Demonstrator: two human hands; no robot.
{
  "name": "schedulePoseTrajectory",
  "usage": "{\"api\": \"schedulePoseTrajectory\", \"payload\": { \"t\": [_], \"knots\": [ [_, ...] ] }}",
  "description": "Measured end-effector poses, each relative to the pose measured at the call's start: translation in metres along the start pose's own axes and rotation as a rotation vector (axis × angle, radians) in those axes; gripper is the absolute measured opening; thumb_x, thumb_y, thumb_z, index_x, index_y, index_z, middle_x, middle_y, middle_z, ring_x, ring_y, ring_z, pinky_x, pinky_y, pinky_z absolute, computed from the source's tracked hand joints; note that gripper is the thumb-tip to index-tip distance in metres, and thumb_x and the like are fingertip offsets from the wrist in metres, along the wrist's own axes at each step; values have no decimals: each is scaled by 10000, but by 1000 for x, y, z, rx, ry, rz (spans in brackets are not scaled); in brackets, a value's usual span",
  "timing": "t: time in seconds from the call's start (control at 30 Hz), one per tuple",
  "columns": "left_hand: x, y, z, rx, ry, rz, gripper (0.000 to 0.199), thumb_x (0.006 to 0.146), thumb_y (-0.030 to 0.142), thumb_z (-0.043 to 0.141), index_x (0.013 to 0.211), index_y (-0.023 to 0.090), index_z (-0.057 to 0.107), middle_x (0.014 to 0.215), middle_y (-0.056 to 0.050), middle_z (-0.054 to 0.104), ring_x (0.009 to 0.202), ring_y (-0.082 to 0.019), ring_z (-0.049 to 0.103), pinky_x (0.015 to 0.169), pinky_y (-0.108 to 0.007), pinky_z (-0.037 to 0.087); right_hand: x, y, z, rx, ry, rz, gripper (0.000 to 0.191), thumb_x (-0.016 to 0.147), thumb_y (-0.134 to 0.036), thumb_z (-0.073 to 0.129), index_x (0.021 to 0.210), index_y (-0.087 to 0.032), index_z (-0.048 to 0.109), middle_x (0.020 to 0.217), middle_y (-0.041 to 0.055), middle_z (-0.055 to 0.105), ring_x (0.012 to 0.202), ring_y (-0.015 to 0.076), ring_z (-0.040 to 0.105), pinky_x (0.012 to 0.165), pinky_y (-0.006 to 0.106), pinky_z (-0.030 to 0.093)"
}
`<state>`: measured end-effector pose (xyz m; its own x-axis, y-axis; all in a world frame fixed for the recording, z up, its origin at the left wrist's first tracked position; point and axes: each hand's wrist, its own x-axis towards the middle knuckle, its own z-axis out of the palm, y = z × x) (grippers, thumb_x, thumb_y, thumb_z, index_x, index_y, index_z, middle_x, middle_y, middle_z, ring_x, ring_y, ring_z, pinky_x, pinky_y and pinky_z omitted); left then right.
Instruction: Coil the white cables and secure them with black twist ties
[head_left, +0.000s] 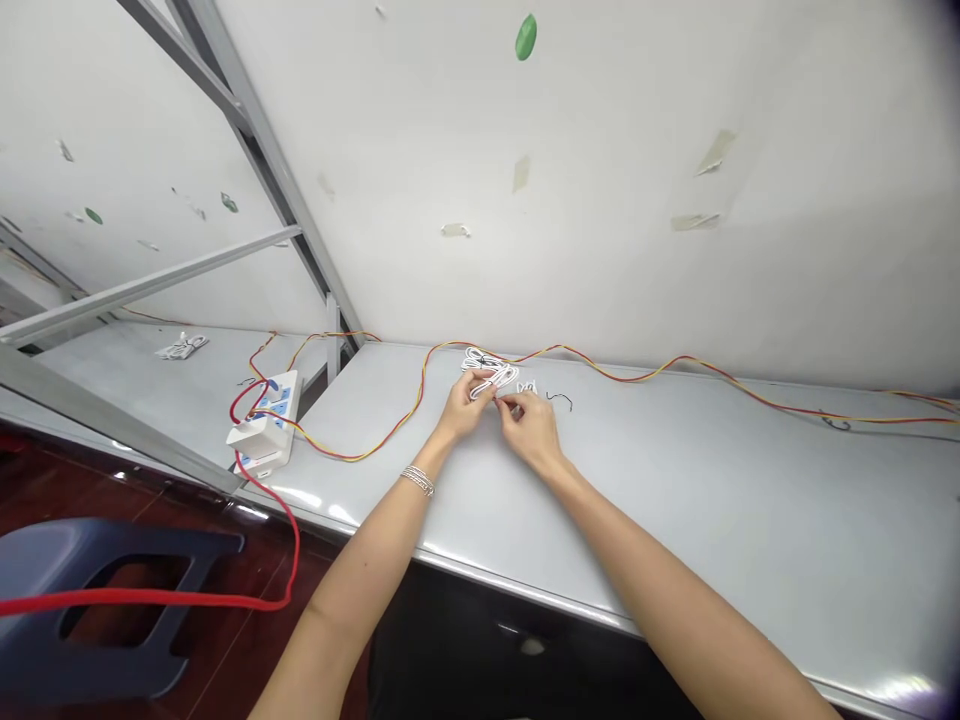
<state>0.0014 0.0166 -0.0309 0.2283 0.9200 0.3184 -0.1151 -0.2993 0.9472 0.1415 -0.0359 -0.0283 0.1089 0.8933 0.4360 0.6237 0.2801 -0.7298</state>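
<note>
My left hand (pixel 463 405) is closed around a coiled white cable (pixel 501 377), just above the grey shelf. Right beside it my right hand (pixel 529 425) is closed, thumb and forefinger pinched together at the lower end of the bundle. What sits in that pinch is too small to make out. Behind the hands lies another white cable coil (pixel 478 358), partly covered by the held one. A small white cable piece (pixel 527 386) shows just beyond my right fingers. To its right a thin black twist tie (pixel 561 399) lies on the surface.
A red and yellow twisted wire (pixel 630 378) runs along the back of the grey shelf (pixel 750 520). A white power strip (pixel 270 425) with a red cord (pixel 292 540) sits at left, near a metal frame post (pixel 285 190). A blue plastic stool (pixel 97 600) stands below.
</note>
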Motion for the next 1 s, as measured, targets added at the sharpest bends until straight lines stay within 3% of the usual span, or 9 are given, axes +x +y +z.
{"api": "schedulePoseTrajectory", "payload": {
  "t": [0.23, 0.53, 0.67, 0.77, 1.0],
  "knots": [
    [-2, -2, -2, 137, 6, 92, 346, 858, 423, 716, 1066, 163, 621, 1128, -120, 680, 1074, -239, 650, 897, -343, 510, -1, -6, -2, -102, 18, 31, 188, 887, -260, 590, 845, -177, 754, 847, 71, 728, 748, 204, 619, 855, 396, 401],
    [-6, 8, 1, 232, 45, 154, 268, 911, 405, 639, 1067, 188, 643, 1115, -103, 681, 1068, -221, 639, 914, -342, 500, -2, -14, 1, 123, 7, 216, 224, 865, -329, 597, 805, -200, 770, 823, 60, 756, 666, 186, 619, 734, 334, 453],
    [-7, 13, 2, 219, 74, 159, 266, 929, 395, 619, 1094, 188, 645, 1092, -98, 672, 997, -208, 634, 824, -308, 502, -1, -14, 1, 192, 4, 191, 302, 898, -373, 539, 862, -210, 791, 848, 63, 766, 666, 190, 623, 712, 338, 463],
    [-8, 17, 2, 217, 98, 191, 259, 929, 377, 630, 1112, 195, 652, 1123, -97, 662, 1022, -207, 620, 863, -309, 484, -1, -15, 0, 238, 5, 192, 321, 898, -394, 524, 862, -210, 784, 830, 60, 765, 648, 188, 628, 699, 340, 470],
    [-6, 18, 1, 198, 105, 196, 288, 928, 396, 628, 1145, 208, 647, 1176, -91, 657, 967, -189, 606, 841, -306, 480, -2, -15, 2, 415, -9, 206, 280, 791, -420, 639, 898, -190, 758, 875, 87, 776, 647, 194, 628, 681, 344, 498]
  ]
}}
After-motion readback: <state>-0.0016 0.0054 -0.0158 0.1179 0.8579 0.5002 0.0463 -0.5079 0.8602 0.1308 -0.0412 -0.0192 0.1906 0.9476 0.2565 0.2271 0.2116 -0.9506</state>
